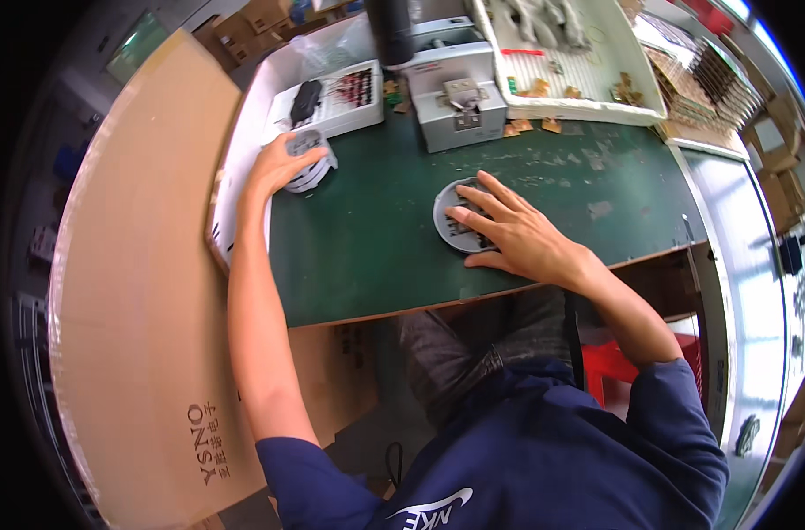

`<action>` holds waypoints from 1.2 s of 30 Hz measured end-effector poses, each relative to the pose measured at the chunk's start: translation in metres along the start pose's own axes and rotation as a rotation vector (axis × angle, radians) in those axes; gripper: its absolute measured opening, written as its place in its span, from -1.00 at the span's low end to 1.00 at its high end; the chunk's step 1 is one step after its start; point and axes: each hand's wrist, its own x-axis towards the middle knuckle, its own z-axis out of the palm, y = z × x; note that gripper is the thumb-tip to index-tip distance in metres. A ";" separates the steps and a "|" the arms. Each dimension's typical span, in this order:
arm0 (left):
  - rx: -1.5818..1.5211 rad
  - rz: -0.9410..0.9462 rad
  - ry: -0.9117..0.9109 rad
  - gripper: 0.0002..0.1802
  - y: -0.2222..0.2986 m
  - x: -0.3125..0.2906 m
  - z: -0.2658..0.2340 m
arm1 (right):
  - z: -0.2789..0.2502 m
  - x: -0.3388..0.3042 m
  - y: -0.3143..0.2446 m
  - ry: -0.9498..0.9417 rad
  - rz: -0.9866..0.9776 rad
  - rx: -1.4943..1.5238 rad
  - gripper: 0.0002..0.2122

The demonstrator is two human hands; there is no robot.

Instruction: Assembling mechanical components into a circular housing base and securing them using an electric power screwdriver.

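Observation:
At the left of the green tabletop, my left hand curls its thumb and fingers around a small stack of round grey plastic housings. A single round grey housing with dark parts inside lies near the middle of the table. Over it rests my right hand, fingers spread and stretched out, their tips on the dark parts and the thumb by the near rim. The hand hides the housing's right side.
A white foam block holding a black object and small red-and-black parts stands behind the stack. A grey box bears a metal piece. Farther right sits a white foam tray with gloves and small parts. Tall cardboard flanks my left.

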 end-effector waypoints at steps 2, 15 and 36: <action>0.062 0.003 0.069 0.01 0.001 -0.002 0.005 | 0.006 -0.007 0.003 0.028 0.022 -0.080 -0.37; -0.110 0.400 0.281 -0.28 0.085 -0.130 0.052 | -0.173 -0.341 0.209 1.216 1.253 0.160 -0.59; -0.352 0.392 0.188 -0.07 0.123 -0.166 0.126 | -0.004 0.016 0.114 0.223 0.334 -0.374 -0.63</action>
